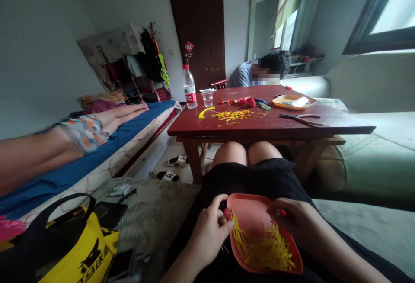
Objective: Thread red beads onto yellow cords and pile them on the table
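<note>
On my lap rests an orange plastic tray [249, 213], its lower part covered by a loose heap of yellow strands [269, 248]. My left hand [210, 229] is at the tray's left rim, fingers closed on a small red piece [227, 214] from which yellow strands seem to hang into the tray. Over the right rim, my right hand [298, 218] is curled around a small red object [281, 213]. Most of that object is hidden by the fingers, so its kind is unclear.
A red-brown table [207, 126] ahead carries yellow cords [233, 115], pliers [301, 119], a water bottle [189, 88], a cup [208, 98] and a yellow tray [293, 106]. One person [241, 74] leans there; another lies on the bed at left. A yellow bag [84, 248] sits beside me.
</note>
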Demonstrator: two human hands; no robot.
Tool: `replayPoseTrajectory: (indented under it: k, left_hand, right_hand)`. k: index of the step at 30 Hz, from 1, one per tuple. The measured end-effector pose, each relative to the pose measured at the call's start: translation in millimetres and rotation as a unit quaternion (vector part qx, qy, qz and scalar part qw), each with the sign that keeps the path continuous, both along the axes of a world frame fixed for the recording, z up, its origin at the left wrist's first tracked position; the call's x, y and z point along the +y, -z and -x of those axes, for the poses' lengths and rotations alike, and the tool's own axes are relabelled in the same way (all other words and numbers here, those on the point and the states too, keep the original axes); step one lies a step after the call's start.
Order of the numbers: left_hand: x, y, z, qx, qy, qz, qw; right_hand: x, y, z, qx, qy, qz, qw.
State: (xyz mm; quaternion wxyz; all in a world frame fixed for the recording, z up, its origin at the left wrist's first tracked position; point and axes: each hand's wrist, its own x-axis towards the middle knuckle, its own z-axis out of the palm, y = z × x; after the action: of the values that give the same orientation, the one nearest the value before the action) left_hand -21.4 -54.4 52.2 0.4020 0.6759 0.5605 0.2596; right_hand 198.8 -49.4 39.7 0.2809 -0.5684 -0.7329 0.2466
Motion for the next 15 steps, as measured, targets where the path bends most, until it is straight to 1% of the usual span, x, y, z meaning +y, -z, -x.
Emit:
replayPoseTrajectory:
  k: [1, 3, 7, 10, 13, 15]
  left_hand:
    - [-2, 5.5, -3, -0.039, -0.006, 0.019, 0.999]
    - [-1, 12.6, -8, -0.090, -0.013, 0.032, 0.995]
    - [4, 17.3, -12, -0.103, -0.015, 0.032, 0.994]
    - [1, 13.6, -10, -0.107, -0.031, 0.027, 0.993]
    - [-3, 4.6, -9, -0.098, -0.060, 0.000, 0.993]
    - [-6, -1.1, -9, -0.081, -0.059, -0.016, 0.995]
  right_hand:
    - [1, 0.5, 0, -0.018, -0.007, -0.001, 1.000]
    - [1, 0.9, -2, -0.053, -0.022, -0.003, 0.998]
    - [-3, -1.1, -6, -0.114, -0.051, 0.000, 0.992]
    - [-3, -6.5, -10, -0.145, -0.059, 0.005, 0.988]
    - [2, -14.8, -15, -0.167, -0.046, -0.002, 0.985]
    - [6, -19.2, -18, -0.176, -0.043, -0.004, 0.983]
